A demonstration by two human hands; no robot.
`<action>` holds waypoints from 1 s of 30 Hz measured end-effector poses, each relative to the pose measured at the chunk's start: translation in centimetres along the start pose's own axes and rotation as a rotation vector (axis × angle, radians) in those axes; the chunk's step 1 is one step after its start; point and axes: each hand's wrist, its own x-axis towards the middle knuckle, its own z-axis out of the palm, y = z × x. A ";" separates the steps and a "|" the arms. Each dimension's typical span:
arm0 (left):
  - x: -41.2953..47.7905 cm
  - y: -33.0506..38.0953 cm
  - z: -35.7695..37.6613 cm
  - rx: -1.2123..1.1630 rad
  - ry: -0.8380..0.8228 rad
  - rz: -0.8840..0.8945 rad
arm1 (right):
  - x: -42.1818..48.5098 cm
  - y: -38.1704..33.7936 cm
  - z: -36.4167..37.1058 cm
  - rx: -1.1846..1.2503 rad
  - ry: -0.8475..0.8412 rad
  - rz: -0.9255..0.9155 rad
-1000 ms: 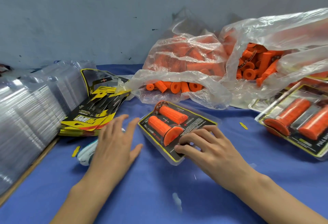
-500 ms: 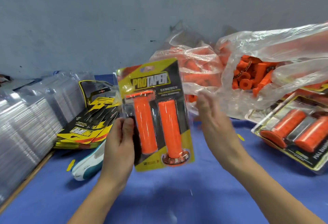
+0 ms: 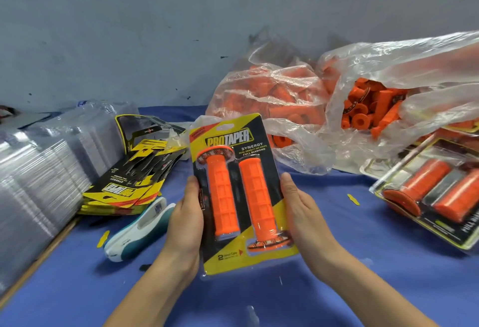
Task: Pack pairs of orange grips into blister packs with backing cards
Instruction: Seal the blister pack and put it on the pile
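While the left hand (image 3: 185,225) and right hand (image 3: 302,212) grip its sides, the blister pack (image 3: 259,150) stands upright mid-frame. Two orange grips (image 3: 223,191) sit inside.

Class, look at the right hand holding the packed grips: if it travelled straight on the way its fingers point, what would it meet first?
Probably the clear plastic bag of loose grips lying beyond the blister pack; the right hand points up and away towards it, but depth is unclear.
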 end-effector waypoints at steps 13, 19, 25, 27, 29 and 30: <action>2.6 1.9 -4.6 0.160 -0.207 0.028 | -0.3 0.4 -2.4 -0.015 -0.140 0.179; 3.0 1.9 -5.8 0.210 -0.270 0.010 | 0.2 0.4 -3.5 -0.096 -0.253 0.202; 3.1 1.4 -4.7 0.010 -0.090 0.025 | 0.1 0.6 -3.8 -0.132 -0.375 0.211; 2.5 0.9 -3.5 -0.095 -0.073 -0.018 | 0.1 0.7 -4.0 -0.147 -0.299 0.134; 1.1 0.2 -1.7 -0.173 -0.112 -0.073 | 0.0 0.3 -4.4 -0.129 -0.158 0.047; 0.2 -0.2 -0.7 -0.155 -0.159 -0.083 | 0.0 0.0 -4.8 -0.107 -0.088 0.009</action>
